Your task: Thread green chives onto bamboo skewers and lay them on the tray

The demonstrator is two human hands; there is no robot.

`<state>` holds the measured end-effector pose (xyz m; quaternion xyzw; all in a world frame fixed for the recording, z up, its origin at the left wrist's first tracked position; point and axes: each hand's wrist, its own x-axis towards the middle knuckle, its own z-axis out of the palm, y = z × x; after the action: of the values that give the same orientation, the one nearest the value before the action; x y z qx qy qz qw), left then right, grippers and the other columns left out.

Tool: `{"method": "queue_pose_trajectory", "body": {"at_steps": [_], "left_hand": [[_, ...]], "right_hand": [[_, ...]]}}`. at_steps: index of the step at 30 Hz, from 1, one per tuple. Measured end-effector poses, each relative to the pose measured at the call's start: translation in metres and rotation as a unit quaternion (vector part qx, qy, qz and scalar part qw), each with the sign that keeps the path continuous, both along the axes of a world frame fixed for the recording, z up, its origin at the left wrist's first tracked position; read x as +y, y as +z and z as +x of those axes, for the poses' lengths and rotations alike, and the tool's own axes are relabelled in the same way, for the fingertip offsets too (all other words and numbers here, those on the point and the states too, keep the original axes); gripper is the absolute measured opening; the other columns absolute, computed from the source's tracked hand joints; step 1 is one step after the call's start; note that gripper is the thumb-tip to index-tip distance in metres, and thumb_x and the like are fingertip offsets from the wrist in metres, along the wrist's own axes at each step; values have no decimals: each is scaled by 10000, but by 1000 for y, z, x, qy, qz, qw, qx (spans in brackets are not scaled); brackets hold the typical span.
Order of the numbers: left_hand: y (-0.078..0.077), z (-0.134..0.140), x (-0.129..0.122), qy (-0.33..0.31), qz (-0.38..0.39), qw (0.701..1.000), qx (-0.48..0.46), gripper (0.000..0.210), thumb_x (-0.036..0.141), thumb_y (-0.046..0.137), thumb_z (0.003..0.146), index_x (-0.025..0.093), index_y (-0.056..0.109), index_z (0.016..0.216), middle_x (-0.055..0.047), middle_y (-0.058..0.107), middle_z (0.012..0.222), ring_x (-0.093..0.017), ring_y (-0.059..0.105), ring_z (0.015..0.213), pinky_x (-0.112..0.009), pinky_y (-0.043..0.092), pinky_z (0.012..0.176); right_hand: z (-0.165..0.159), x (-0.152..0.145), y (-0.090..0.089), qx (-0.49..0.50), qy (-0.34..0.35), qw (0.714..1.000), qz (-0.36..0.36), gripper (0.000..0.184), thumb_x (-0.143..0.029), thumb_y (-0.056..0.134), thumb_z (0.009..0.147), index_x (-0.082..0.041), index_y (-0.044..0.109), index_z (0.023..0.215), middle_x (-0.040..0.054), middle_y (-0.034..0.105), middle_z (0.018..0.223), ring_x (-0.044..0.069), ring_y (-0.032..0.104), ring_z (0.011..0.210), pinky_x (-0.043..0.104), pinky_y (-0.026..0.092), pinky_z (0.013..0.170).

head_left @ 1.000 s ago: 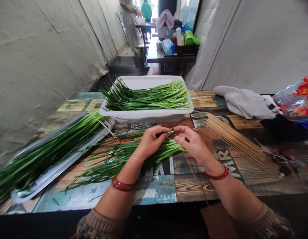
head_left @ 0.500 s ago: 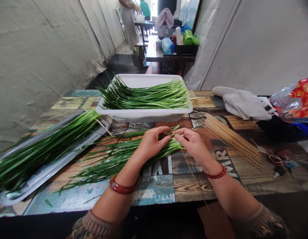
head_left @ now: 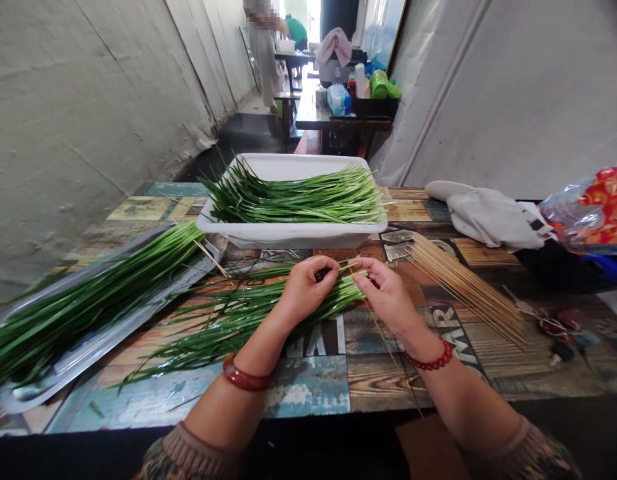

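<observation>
A loose bunch of garlic chives (head_left: 223, 320) lies across the table, pale stem ends to the right under my hands. My left hand (head_left: 308, 287) is closed, thumb and forefinger pinching a chive stalk near its pale end. Close by on the right, my right hand (head_left: 388, 293) pinches the tips of the stems. A thin bamboo skewer (head_left: 396, 357) runs from near the right fingertips down toward the table's front edge; the fingers partly hide its upper end.
Behind the hands stands a white tub (head_left: 298, 233) of chives. A clear tray (head_left: 113, 327) at left holds more chives with skewers at their ends. Bamboo skewers (head_left: 463, 287), scissors (head_left: 543, 317), a pale cap (head_left: 488, 210) and a red plastic package (head_left: 603, 207) lie right. People stand far back.
My hands have drawn slightly apart at the stem ends, the right one shifting a little to the right. The view has tilted slightly; the tub, tray and skewer pile stay in place.
</observation>
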<state>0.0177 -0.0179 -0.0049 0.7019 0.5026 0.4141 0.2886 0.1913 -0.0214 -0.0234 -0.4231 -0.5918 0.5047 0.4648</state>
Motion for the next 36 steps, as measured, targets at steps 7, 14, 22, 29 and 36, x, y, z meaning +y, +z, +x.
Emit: {"method": "queue_pose_trajectory", "body": {"at_steps": [7, 14, 22, 29, 36], "left_hand": [[0, 3, 0, -3, 15, 1000, -16, 111, 182, 588, 819, 145, 656, 739, -19, 662, 733, -131, 589, 709, -236, 437, 699], [-5, 5, 2, 21, 39, 999, -29, 80, 140, 596, 803, 150, 671, 778, -18, 663, 752, -126, 588, 712, -231, 437, 686], [-5, 8, 1, 12, 61, 998, -31, 83, 143, 607, 798, 157, 664, 739, -9, 660, 716, -122, 592, 689, -234, 438, 678], [-6, 8, 1, 22, 56, 998, -24, 103, 127, 577, 798, 156, 659, 744, -12, 671, 728, -124, 595, 696, -232, 441, 674], [-4, 7, 1, 17, 45, 998, -28, 106, 126, 577, 791, 155, 664, 738, -15, 674, 721, -126, 600, 691, -231, 446, 675]], "right_hand": [[-3, -1, -5, -9, -15, 1000, 6, 282, -331, 587, 859, -188, 607, 1102, 54, 686, 946, 173, 635, 825, 291, 501, 733], [-4, -2, -2, -31, -16, 999, 18, 278, -291, 573, 858, -185, 589, 1115, 32, 658, 869, 158, 617, 776, 277, 490, 709], [-5, -2, 0, -45, -16, 999, 25, 243, -277, 567, 842, -192, 586, 1069, 32, 659, 881, 154, 610, 760, 262, 480, 675], [-5, -2, 1, -59, -13, 998, 36, 225, -273, 565, 843, -193, 584, 1052, 33, 669, 880, 162, 624, 775, 275, 483, 698], [-3, -1, -2, -54, -7, 998, 36, 224, -278, 564, 850, -193, 583, 1056, 27, 662, 869, 155, 620, 759, 269, 483, 686]]}}
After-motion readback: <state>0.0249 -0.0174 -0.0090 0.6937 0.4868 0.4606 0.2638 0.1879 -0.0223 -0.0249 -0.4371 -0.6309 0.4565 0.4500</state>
